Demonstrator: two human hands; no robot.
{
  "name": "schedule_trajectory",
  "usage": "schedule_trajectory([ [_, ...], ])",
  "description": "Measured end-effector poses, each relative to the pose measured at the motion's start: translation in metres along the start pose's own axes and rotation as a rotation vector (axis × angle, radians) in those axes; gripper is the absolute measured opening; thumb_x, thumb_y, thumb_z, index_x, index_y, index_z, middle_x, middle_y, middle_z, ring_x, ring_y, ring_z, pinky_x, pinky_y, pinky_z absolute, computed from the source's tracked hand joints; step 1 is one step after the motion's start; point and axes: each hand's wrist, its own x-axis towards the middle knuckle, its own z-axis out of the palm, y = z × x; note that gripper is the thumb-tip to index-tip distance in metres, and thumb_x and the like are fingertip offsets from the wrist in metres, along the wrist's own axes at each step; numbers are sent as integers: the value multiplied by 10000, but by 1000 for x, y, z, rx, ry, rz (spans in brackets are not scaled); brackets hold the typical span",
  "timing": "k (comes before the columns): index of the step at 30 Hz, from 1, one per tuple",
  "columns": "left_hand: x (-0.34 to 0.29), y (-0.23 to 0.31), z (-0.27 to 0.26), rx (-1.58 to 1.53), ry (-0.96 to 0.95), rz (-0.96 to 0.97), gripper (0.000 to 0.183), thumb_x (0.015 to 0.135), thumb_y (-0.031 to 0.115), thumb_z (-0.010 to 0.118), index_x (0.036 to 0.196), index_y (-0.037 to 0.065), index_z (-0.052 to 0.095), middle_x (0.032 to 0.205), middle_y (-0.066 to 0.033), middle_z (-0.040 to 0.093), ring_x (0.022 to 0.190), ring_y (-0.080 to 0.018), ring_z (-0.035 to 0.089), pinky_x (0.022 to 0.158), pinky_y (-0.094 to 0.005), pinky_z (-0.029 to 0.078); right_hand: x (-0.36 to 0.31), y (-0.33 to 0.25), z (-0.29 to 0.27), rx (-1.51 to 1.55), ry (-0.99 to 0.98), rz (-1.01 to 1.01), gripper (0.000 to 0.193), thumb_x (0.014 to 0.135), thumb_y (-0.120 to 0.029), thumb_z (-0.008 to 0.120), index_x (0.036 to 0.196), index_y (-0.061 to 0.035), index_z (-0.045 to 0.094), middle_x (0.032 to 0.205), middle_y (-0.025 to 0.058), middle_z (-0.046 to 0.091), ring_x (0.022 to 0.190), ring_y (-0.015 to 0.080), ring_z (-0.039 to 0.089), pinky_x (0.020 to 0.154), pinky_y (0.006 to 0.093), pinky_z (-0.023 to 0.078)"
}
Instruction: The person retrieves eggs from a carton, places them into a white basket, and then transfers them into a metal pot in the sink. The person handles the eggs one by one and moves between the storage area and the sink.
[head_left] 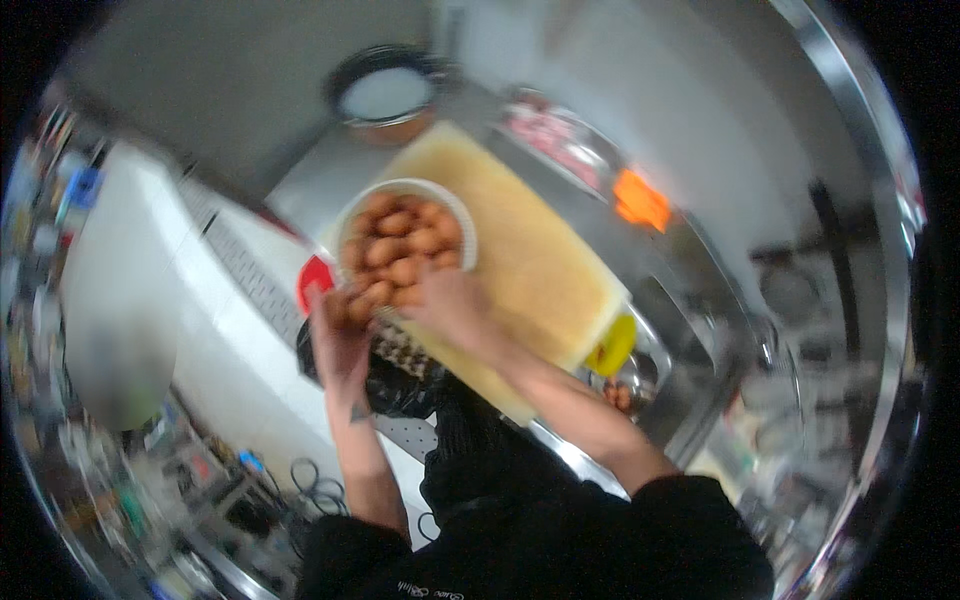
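A white round basket [470,222] heaped with brown eggs [395,223] stands on the left part of a yellowish cutting board [530,240]. By its near left rim my left hand [340,335] has its fingers curled round an egg [358,310]. Over the near right rim reaches my right hand [452,305], with its fingertips among the eggs; blur hides how they are closed. Below the hands lies a speckled pale and dark surface [400,352], too blurred to name, beside black plastic [395,390].
Behind the board stands a dark-rimmed pot [385,95] with whitish contents. A metal tray of pinkish pieces [555,135] and an orange cloth-like thing [640,200] lie at the far right. A yellow-green thing [614,345] and a metal bowl [648,370] sit near the sink [680,310].
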Motion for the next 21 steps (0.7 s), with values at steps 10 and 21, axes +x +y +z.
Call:
schedule_trajectory([
  [10, -115, -37, -8, 68, -59, -291, 436, 1095, 525, 535, 1044, 103, 632, 1132, -97, 693, 1086, -304, 688, 695, -336, 612, -43, 31, -25, 1036, -72, 324, 430, 837, -440, 783, 868, -12, 756, 888, 153, 773, 814, 345, 737, 759, 447, 587],
  [21, -162, -335, 114, 569, -616, -1082, 472, 1079, 513, 527, 1283, 100, 626, 1211, -85, 705, 1091, -235, 700, 792, -350, 604, -464, 314, 7, 1798, 344, 754, 475, 1113, -449, 460, 1426, -106, 559, 1090, 105, 737, 669, 118, 658, 442, 207, 446],
])
